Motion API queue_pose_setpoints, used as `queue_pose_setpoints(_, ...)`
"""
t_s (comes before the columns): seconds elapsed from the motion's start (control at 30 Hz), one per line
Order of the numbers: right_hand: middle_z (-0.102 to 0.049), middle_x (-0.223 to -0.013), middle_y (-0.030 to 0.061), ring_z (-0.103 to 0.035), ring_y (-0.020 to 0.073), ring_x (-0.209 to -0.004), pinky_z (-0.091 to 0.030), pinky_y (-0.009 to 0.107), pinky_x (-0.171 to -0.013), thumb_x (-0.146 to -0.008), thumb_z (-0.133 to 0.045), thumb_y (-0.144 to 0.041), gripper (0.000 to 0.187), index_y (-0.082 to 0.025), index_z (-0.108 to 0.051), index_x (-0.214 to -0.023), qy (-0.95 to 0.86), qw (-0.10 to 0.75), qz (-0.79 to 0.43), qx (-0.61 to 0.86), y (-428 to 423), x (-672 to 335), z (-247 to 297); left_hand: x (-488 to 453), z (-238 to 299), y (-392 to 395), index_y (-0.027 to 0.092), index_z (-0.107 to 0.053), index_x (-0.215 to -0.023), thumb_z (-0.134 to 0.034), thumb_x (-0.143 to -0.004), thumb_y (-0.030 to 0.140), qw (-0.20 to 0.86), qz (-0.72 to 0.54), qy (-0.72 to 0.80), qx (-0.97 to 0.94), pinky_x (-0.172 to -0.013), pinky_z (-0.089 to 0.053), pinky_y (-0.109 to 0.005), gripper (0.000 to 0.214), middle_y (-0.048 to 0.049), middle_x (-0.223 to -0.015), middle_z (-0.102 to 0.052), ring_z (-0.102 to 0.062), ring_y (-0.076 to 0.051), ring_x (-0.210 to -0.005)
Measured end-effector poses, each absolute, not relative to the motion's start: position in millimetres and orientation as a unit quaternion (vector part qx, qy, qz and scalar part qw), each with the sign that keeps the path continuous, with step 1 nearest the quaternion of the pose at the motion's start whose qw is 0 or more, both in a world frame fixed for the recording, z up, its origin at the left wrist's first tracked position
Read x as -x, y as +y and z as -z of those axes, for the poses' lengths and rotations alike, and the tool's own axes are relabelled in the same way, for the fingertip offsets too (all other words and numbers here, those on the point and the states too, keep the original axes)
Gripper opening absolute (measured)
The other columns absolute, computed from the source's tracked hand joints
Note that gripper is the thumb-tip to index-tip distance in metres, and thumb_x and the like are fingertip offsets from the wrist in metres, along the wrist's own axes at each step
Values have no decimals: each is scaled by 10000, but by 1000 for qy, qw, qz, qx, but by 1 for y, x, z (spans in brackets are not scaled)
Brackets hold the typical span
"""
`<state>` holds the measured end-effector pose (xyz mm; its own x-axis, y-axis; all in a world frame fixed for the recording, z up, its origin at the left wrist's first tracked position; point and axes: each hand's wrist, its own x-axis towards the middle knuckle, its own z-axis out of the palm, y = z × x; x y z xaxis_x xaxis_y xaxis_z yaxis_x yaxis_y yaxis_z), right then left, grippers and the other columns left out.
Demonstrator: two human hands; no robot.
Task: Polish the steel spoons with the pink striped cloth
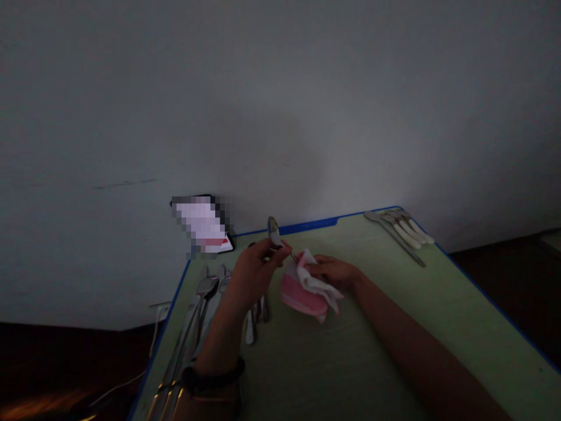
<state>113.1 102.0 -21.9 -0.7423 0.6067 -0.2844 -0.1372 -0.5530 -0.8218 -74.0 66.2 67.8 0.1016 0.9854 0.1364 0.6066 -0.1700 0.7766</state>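
My left hand (254, 273) is closed round a metal spoon (275, 233), its bowl pointing up and away from me. My right hand (333, 273) grips a pink and white cloth (307, 292) that is bunched round the spoon's handle end. Both hands hover over the far middle of a pale green table (359, 351). A dark bracelet sits on my left wrist.
Several spoons (199, 310) lie in a row on the table's left side. A few white-handled utensils (405, 231) lie at the far right corner. A blurred phone (204, 225) leans against the grey wall. A white cable (153, 333) hangs off the left edge.
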Motion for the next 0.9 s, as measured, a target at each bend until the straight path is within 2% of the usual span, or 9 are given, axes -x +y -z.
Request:
queue_pose_setpoints(0.23,-598,-639,-17,-518,68,-534,-376,182,-516,-538,-796,-416,414,-112,-616,-755,-420,218,-839,268,103,-114,25,70,-73,65,172,-659,-833,-546,-810,371,285,-319,593,-683,-565,-437,-225,230,-9,-687,-665,-594,-128,-587)
queue_pose_setpoints(0.4,-612,-673,13,-522,81,-556,-394,203,-545,-573,-788,-390,394,-92,-629,-776,-409,227,-843,264,103,-114,26,68,-72,65,168,-641,-810,-540,-801,364,293,-322,595,-675,-572,-448,-237,221,-16,-715,-675,-605,-134,-592)
queue_pose_setpoints(0.7,-597,-640,-9,-525,69,-542,-404,185,-544,-538,-804,-427,422,-105,-626,-746,-397,229,-852,253,103,-110,24,67,-63,67,168,-614,-775,-565,-779,370,279,-338,608,-662,-634,-483,-283,208,-32,-745,-675,-634,-163,-669)
queue_pose_setpoints(0.8,-609,-666,-4,-522,74,-559,-406,194,-557,-530,-803,-433,439,-112,-637,-780,-402,238,-840,273,102,-111,22,68,-63,68,158,-578,-922,-603,-759,391,317,-368,611,-625,-544,-487,-258,286,-59,-875,-672,-642,-161,-664)
queue_pose_setpoints(0.9,-629,-720,16,-532,97,-604,-406,210,-576,-541,-799,-394,426,-122,-646,-831,-401,248,-833,290,100,-112,20,72,-63,67,179,-439,-1206,-634,-742,410,356,-427,593,-583,-441,-476,-223,553,-92,-1042,-635,-650,-168,-692)
